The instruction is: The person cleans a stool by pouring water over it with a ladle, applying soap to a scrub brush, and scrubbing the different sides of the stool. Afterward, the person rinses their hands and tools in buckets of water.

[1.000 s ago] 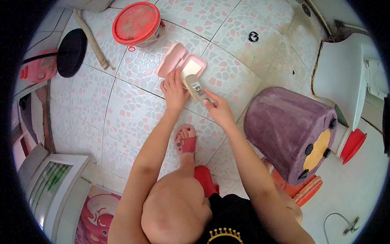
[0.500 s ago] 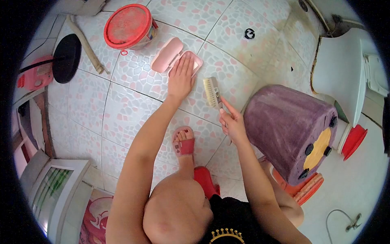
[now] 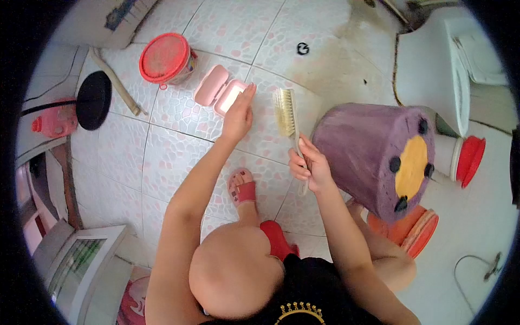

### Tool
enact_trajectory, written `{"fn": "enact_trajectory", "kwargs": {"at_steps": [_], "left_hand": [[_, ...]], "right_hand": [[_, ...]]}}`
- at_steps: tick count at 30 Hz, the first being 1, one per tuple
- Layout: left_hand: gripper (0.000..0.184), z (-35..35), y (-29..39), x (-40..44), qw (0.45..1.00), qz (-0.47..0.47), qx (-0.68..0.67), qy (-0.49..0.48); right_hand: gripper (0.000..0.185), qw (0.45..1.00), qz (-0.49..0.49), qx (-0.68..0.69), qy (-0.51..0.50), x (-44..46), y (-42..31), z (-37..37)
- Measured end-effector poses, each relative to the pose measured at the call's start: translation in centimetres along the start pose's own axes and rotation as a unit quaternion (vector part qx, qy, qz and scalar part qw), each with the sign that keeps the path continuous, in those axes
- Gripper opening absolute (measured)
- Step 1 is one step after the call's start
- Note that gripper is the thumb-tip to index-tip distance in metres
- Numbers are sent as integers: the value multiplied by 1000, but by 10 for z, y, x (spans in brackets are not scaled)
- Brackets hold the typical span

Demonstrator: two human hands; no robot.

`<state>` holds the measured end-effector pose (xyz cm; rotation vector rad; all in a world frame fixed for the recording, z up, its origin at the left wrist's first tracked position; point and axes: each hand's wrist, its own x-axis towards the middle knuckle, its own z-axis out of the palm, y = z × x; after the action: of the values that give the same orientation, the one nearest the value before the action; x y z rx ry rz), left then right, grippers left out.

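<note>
A pink soap box (image 3: 212, 85) lies with its lid up on the tiled floor, a white bar of soap (image 3: 230, 101) showing in its tray. Along the tray's right edge is my left hand (image 3: 238, 116), fingers stretched out and holding nothing that I can see; whether it touches the box I cannot tell. My right hand (image 3: 312, 165) is wrapped round the handle of a scrub brush (image 3: 285, 114). The brush's pale bristles point left, above the floor and apart from the soap box.
A bucket with a red lid (image 3: 165, 58) stands beyond the soap box. At right, a purple stool (image 3: 363, 151) lies on its side, near a white toilet (image 3: 433, 65) and an orange tub (image 3: 414, 233). A black disc on a rod (image 3: 94, 101) is at left.
My left hand has turned and shifted off the tray toward its right edge, uncovering the soap. The brush has been raised and turned in my right hand. The view has shifted slightly.
</note>
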<state>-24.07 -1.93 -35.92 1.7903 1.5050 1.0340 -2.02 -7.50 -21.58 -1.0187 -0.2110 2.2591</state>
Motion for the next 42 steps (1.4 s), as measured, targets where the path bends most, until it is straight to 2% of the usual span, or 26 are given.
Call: {"fn": "enact_trajectory", "kwargs": {"at_steps": [2,6,7,9,12,14,16,19,21,23,24,25,27,30,34,39,40,42], "left_hand": [[68,-15,29,10,1000,1,-21,-9],[61,-54,93,37,993,111,34,-29],[62,-60,107,44,984,176,16,-22],[62,-91,163,60,976,184,84,-84],[60,-107,227,83,950,256,131,-122],[58,-108,264,92,933,289,153,-148],[52,-103,298,92,915,307,194,-177],[52,-52,313,88,900,313,210,-219],[59,-11,335,66,924,218,215,-229],[67,46,323,53,955,139,174,-198],[66,82,320,44,977,100,122,-145],[65,108,318,30,992,55,66,-93],[63,133,317,17,998,47,-10,-35],[59,142,320,0,997,25,-73,23],[56,150,323,-3,990,-36,-120,63],[55,140,317,4,981,-83,-175,-23],[55,138,317,5,976,-96,-188,-49],[55,141,319,1,985,-70,-156,-2]], "right_hand": [[32,999,-8,33,-43,-23,-3,4],[28,991,-53,56,-109,-85,-6,15],[31,992,-71,44,-97,-104,-9,15],[39,992,-96,31,-70,-135,-16,15],[50,981,-171,-77,46,-199,-41,11],[57,955,-241,-150,88,-236,-56,2],[50,916,-295,-192,193,-268,-61,-12],[49,834,-340,-302,314,-291,-69,-56],[49,766,-367,-387,359,-285,-70,-82],[50,686,-402,-473,379,-269,-77,-100],[49,511,-469,-593,409,-258,-88,-84],[48,520,-433,-601,425,-252,-99,-72],[46,538,-357,-614,453,-238,-119,-55],[43,532,-290,-637,476,-209,-150,-47],[45,505,-305,-676,441,-182,-151,-51],[46,492,-263,-762,328,-205,-123,-26],[45,481,-300,-761,316,-202,-120,-34],[43,464,-305,-765,326,-198,-137,-49]]}}
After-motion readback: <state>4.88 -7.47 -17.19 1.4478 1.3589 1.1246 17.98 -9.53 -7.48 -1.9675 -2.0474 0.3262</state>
